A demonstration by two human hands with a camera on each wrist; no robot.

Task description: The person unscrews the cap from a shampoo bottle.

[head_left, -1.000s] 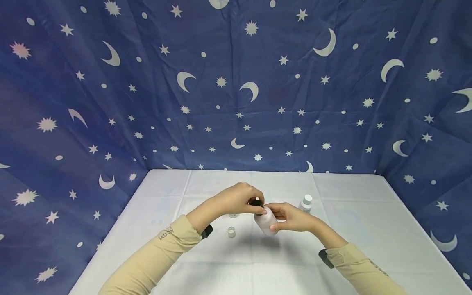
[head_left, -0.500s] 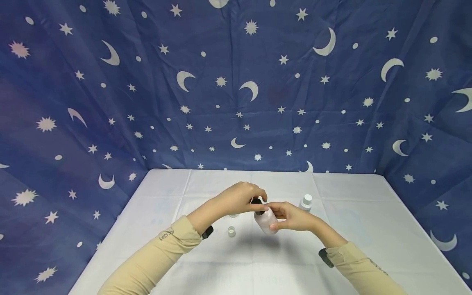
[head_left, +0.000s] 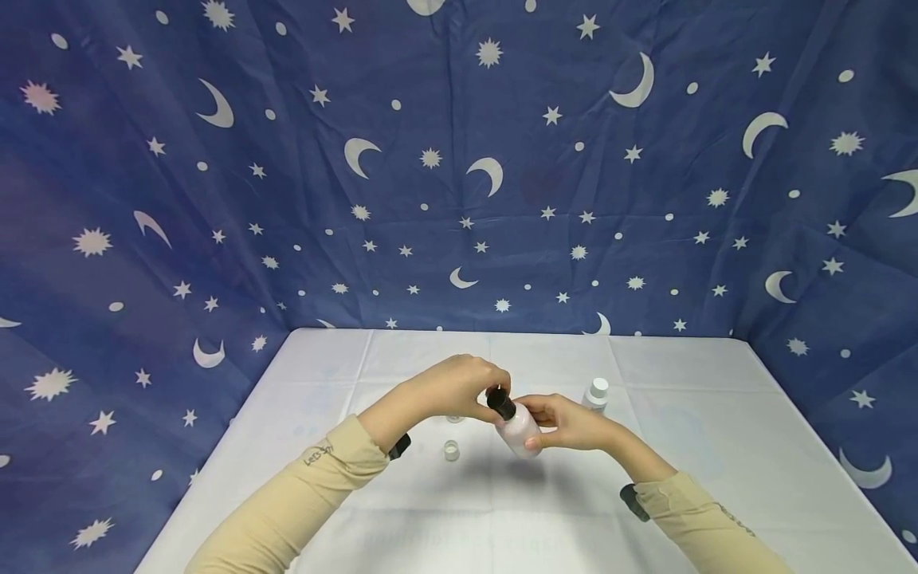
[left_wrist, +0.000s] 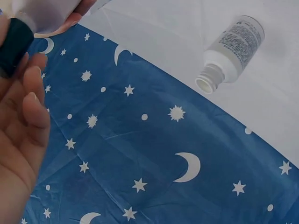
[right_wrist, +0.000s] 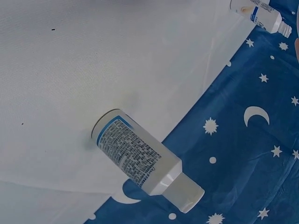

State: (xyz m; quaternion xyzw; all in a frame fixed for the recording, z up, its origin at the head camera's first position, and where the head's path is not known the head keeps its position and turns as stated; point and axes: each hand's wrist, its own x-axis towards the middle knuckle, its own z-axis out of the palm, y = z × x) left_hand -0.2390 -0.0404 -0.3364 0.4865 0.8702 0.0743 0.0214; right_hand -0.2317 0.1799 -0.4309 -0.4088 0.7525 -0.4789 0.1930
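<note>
Tilted to the left above the table, a pale pink bottle (head_left: 519, 433) with a black cap (head_left: 501, 402) sits between both hands. My right hand (head_left: 572, 422) grips its body, thumb in front. The left hand (head_left: 459, 388) holds the cap with thumb and curled fingers; the left wrist view shows the dark cap (left_wrist: 15, 45) beside the thumb, with the other fingers (left_wrist: 35, 112) loosely bent. An uncapped white bottle (left_wrist: 233, 51) stands nearby, mostly hidden behind the left hand in the head view. In front of it lies a small white cap (head_left: 451, 451).
To the right of my right hand stands a capped white bottle (head_left: 595, 395), whose printed label (right_wrist: 128, 149) shows in the right wrist view. A white cloth covers the table (head_left: 402, 510). Blue curtains (head_left: 459, 183) with moons and stars hang behind and at both sides.
My left fingers have shifted slightly left around the black cap, and more of the cap shows. The right hand and the bottle stay nearly in place.
</note>
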